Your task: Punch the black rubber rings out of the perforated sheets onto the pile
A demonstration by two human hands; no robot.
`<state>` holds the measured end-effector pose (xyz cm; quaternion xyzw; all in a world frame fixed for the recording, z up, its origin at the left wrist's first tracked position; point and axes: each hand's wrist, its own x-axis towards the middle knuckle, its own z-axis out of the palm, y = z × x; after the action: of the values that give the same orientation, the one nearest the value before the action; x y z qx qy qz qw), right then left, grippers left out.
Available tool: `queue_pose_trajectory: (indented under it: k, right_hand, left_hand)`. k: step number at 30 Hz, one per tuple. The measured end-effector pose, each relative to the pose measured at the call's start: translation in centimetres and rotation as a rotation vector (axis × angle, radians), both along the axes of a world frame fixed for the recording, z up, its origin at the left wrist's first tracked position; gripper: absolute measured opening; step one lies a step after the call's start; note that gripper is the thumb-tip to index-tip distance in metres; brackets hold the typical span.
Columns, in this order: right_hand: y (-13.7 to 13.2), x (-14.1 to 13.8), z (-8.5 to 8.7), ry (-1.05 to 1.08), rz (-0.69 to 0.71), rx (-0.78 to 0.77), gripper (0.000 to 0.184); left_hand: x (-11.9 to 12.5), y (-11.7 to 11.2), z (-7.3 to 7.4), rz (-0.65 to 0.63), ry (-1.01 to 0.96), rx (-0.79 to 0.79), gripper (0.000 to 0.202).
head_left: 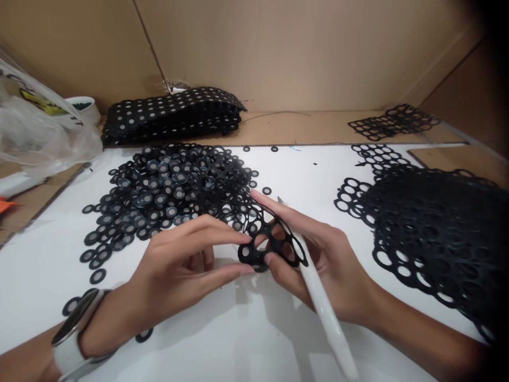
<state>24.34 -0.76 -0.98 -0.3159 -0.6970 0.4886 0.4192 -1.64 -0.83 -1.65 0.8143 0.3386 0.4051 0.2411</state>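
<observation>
Left grip: left hand [178, 265] fingers pinched on small black perforated rubber scrap [270, 244], frame centre.
Right grip: right hand [318, 260] clamps scrap plus white pen-shaped tool [326, 307].
Upper left: pile of black rubber rings [167, 191] on white desk [246, 329].

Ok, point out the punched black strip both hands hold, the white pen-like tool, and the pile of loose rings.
punched black strip [274, 245], head view, on its middle web between holes.
white pen-like tool [324, 305], head view, on its barrel below the right hand.
pile of loose rings [170, 185], head view, on the heap's middle.
</observation>
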Motion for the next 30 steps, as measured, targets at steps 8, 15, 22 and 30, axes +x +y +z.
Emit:
queue_pose_trajectory:
  k: [8, 15, 22, 30]
  right_hand:
    - [-0.1, 0.3, -0.9, -0.035, 0.032, 0.086, 0.079]
    - [-0.6, 1.2, -1.0, -0.18, 0.089, 0.367, 0.091]
    - [1.1, 1.5, -1.0, -0.067, -0.026, 0.038, 0.081]
    - [2.1, 0.9, -0.6, 0.008, -0.2, -0.192, 0.064]
  left_hand:
    - [0.4, 0.4, 0.6, 0.037, -0.098, -0.342, 0.018]
    - [0.0, 0.5, 0.9, 0.017, -0.176, -0.743, 0.022]
    - [-0.6, 2.1, 0.9, 0.431, -0.385, -0.612, 0.026]
    - [-0.8, 2.8, 0.9, 0.39, -0.206, -0.462, 0.019]
